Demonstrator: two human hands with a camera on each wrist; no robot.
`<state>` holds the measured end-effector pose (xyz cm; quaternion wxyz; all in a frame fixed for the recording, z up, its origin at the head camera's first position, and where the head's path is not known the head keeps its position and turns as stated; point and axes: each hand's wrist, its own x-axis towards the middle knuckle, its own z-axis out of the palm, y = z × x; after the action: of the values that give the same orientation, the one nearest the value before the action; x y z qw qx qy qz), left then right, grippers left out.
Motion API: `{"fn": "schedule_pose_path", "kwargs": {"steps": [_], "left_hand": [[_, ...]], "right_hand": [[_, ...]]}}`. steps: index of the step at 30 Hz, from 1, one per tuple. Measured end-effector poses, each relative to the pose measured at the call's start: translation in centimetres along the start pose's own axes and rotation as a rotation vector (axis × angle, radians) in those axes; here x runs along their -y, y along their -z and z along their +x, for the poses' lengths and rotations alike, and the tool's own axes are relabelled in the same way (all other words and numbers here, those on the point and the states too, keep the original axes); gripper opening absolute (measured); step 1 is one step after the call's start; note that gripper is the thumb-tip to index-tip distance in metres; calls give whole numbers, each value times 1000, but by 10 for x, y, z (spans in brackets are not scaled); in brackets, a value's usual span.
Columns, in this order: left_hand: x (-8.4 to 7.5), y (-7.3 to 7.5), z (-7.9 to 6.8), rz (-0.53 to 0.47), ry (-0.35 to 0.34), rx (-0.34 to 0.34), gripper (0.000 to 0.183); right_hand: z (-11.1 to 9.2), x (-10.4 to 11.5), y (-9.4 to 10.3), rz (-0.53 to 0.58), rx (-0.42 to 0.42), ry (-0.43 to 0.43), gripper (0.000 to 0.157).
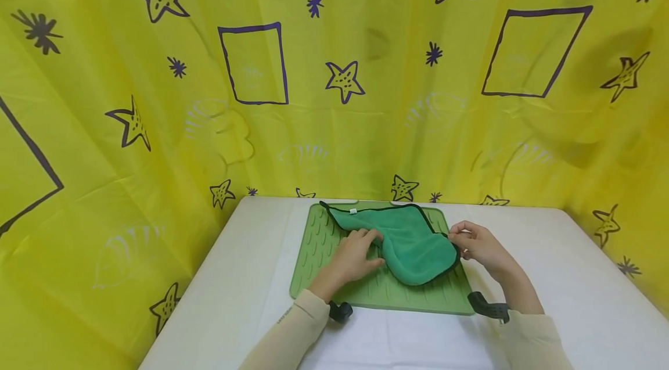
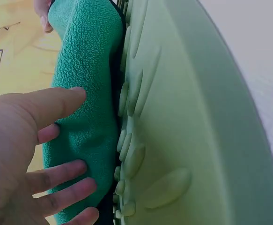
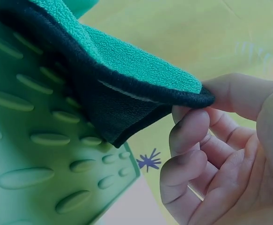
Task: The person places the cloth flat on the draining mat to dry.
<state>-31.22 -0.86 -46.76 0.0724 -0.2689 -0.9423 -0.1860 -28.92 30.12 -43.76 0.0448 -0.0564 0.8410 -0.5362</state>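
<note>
A green terry cloth (image 1: 402,233) with a dark edging and a small white tag lies bunched on a light green ridged mat (image 1: 313,259). My right hand (image 1: 481,248) pinches the dark-edged corner between thumb and index finger. In the right wrist view that corner of the cloth (image 3: 141,70) is lifted off the mat, its dark underside showing. My left hand (image 1: 355,257) is at the cloth's near left side. Seen from the left wrist, its thumb and fingers (image 2: 56,101) are spread along the fabric, the thumb tip against it.
Under the mat is a white tabletop (image 1: 245,277). A yellow curtain (image 1: 345,137) with dark stars and rectangles hangs behind and along both sides. Black straps (image 1: 488,305) sit on both wrists, near beige sleeves (image 1: 535,338).
</note>
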Motion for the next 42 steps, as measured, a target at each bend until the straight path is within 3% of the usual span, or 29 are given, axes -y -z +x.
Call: {"fn": "schedule_pose_path", "kwargs": {"steps": [3, 7, 10, 13, 19, 27, 30, 36, 42], "left_hand": [[2, -2, 0, -17, 34, -16, 47], [7, -4, -1, -73, 182, -20, 59], [12, -5, 0, -151, 284, 6, 67], [18, -6, 1, -253, 325, 19, 71], [30, -7, 3, -418, 316, 39, 70], [35, -2, 4, -535, 221, 64, 76], [36, 1, 5, -591, 198, 9, 71], [39, 15, 8, -750, 199, -187, 52], [45, 34, 4, -814, 223, -231, 48]], "right_hand": [[0, -1, 0, -2, 1, -3, 31], [0, -1, 0, -1, 6, 0, 32], [0, -1, 0, 2, 12, 2, 31], [0, -2, 1, 3, 14, 3, 31], [0, -2, 1, 8, 17, 3, 31], [0, -4, 2, 4, 8, 3, 32], [0, -5, 3, 13, -8, -4, 32], [-2, -7, 9, 45, -22, 9, 34], [-5, -6, 15, 63, -20, 8, 32]]}}
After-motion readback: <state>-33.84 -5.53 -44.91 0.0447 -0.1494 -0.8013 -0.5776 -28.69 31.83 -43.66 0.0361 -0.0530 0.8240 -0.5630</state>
